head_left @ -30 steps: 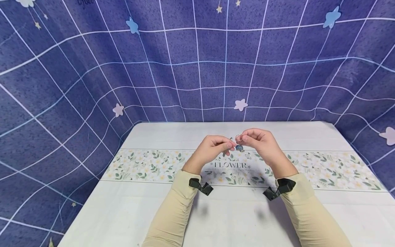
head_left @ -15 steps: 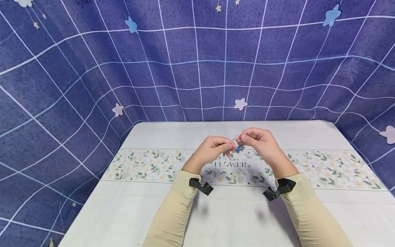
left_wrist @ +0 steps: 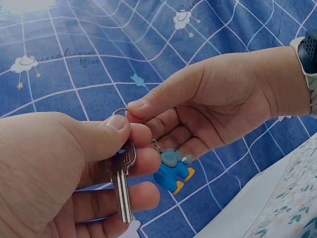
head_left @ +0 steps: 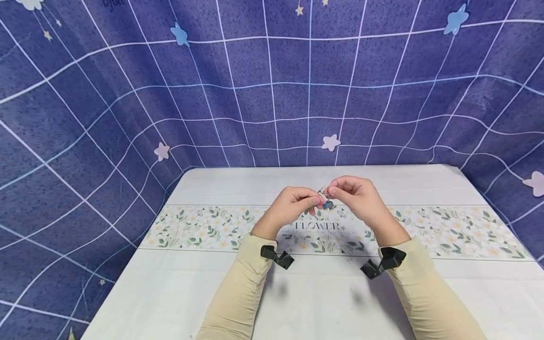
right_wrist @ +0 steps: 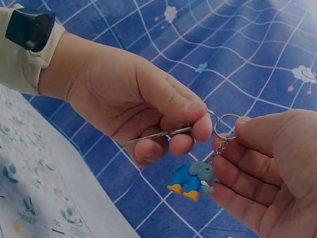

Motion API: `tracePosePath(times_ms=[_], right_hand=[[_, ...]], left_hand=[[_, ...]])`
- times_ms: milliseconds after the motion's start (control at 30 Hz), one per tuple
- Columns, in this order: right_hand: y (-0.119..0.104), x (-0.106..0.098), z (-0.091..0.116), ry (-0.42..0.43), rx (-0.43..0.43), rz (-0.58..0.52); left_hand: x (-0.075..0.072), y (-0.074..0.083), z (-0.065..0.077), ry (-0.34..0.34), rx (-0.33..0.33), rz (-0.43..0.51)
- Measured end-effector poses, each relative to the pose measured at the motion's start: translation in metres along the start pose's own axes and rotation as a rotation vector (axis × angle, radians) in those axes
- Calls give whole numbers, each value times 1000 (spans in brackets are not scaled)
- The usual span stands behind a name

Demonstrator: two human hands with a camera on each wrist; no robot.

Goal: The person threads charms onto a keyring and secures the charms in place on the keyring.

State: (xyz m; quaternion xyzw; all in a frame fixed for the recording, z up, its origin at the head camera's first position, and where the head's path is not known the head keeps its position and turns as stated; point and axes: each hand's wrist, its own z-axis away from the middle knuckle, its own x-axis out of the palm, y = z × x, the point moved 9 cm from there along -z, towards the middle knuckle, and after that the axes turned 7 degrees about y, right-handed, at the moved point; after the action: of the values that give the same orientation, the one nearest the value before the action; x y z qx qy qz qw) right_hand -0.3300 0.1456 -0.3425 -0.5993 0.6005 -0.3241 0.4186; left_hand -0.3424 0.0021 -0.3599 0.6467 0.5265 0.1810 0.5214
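Blue-bodied elephant on ring in right hand; left hand pinches key.

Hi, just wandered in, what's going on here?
Above a table, a person's left hand pinches a key. Their right hand pinches a metal ring, with a blue elephant charm hanging from it by a short chain. Whether key and ring are joined is hard to tell.
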Motion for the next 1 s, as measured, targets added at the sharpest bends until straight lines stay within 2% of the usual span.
tracePosePath(times_ms=[300,533,767,1000], right_hand=[[-5,0,2,38,-23,145],[-10,2,3,55,-73,217],[-12,4,5,62,-96,308],[-13,6,6,57,-160,372]], left_hand=[[-2,-3,0,26,-45,-88],[-2,-5,-1,44,-48,-120],[-3,-5,-1,45,-44,-170],[-4,-8,-1,27,-61,-209]])
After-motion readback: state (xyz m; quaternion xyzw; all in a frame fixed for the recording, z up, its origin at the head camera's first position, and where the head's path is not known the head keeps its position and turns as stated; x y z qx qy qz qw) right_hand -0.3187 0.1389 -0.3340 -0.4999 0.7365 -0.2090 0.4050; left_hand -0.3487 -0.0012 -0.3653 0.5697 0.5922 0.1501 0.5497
